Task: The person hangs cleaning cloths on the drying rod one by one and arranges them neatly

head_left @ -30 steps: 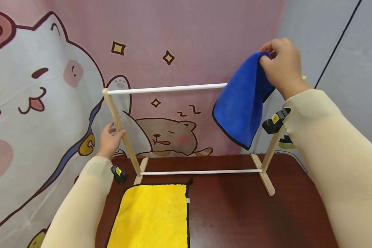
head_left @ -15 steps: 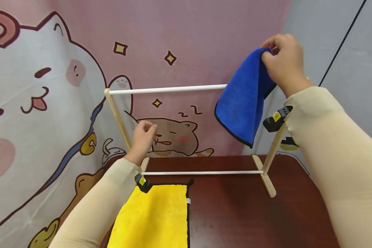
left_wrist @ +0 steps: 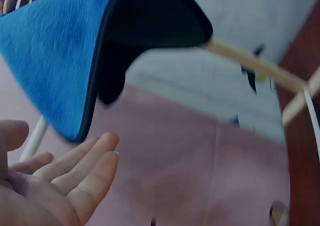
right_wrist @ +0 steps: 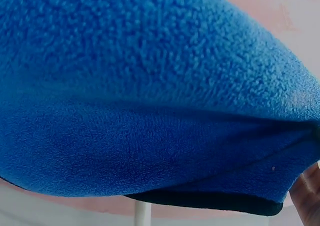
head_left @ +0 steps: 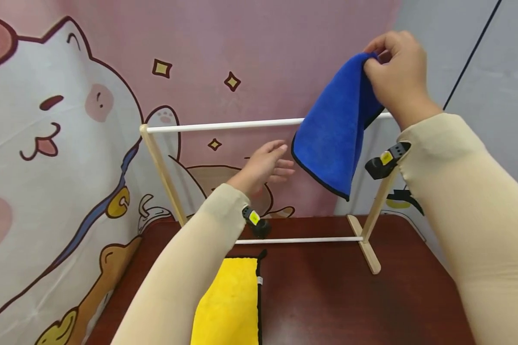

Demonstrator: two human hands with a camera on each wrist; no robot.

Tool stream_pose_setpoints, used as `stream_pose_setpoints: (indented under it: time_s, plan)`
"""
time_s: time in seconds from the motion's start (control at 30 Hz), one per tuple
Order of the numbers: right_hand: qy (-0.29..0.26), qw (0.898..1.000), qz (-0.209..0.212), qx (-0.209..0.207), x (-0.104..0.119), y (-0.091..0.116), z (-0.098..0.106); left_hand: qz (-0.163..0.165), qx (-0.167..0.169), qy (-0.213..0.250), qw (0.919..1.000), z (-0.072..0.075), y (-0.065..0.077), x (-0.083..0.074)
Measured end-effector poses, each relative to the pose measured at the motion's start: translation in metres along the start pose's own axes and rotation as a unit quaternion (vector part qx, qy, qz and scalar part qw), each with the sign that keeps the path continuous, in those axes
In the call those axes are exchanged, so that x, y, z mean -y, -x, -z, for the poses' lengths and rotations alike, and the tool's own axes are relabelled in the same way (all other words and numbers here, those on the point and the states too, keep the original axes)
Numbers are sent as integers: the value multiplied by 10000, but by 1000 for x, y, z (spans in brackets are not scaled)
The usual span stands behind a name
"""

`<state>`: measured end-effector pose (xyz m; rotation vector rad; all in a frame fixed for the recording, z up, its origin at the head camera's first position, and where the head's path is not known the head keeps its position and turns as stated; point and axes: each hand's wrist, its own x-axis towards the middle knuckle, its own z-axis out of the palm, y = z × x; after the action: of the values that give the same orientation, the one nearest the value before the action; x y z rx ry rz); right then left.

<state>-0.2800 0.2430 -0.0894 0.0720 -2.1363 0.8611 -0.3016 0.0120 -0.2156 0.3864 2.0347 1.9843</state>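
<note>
A blue towel with black edging hangs folded from my right hand, whose thumb and fingers pinch its top above the rack. The towel hangs in front of the rack's white upper rod. My left hand reaches in from the left with its fingers extended, just short of the towel's left corner. In the left wrist view that hand lies palm up below the towel, holding nothing. The right wrist view is mostly filled by blue towel.
A yellow towel with black edging lies flat on the dark red table, partly behind my left arm. The wooden rack has a left post, a right foot and a lower white rod. A cartoon-printed cloth hangs behind.
My left hand has left the rack's left post and moved right toward the blue towel, its fingers spreading. My right hand has risen slightly with the towel.
</note>
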Motion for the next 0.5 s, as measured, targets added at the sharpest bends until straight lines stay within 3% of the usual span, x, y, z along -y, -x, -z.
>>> stream_pose_setpoints:
  time_s: [0.13, 0.3, 0.4, 0.5]
  plan:
    - [-365, 9992, -61, -160, 6, 1, 6, -132, 246, 901, 9955, -21, -5, -12]
    - [-862, 9954, -122, -388, 13, 1, 15, -540, -57, 1720, 9836, -39, -9, -25]
    - [-1106, 9927, -170, -455, 16, 1, 19, -688, -382, 1833, 9799, -48, -10, -32]
    - [-1239, 9907, -119, -541, 18, 1, 22, -757, -830, 1449, 9830, -56, -10, -39]
